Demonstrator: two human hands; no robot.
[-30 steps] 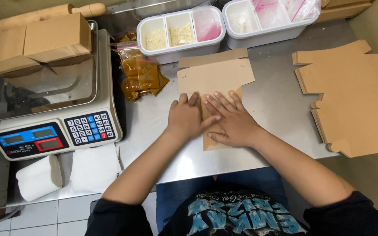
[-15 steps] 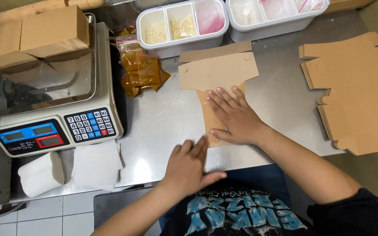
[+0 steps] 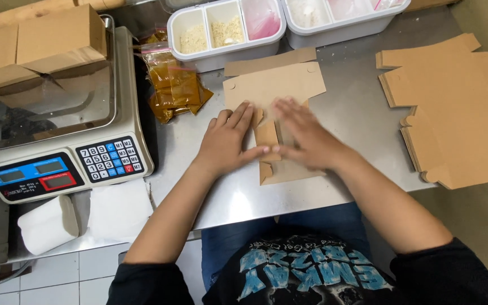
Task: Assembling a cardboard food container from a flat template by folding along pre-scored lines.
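At table centre my left hand (image 3: 227,141) is back from 6 o'clock, flat and open on the box blank (image 3: 275,90) beside my right hand (image 3: 306,138). Right looks blurred, probably open, pressing a flap; neither grips, so folding resumes.

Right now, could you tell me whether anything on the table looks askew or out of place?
Nothing stands out. Both hands, left and right, press a flat box blank; the blank stack is only loosely fanned.

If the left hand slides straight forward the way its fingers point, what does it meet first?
The left hand lies on the flat cardboard box blank, fingers pointing up and right. Past the blank's far edge, the white divided container probably comes first.
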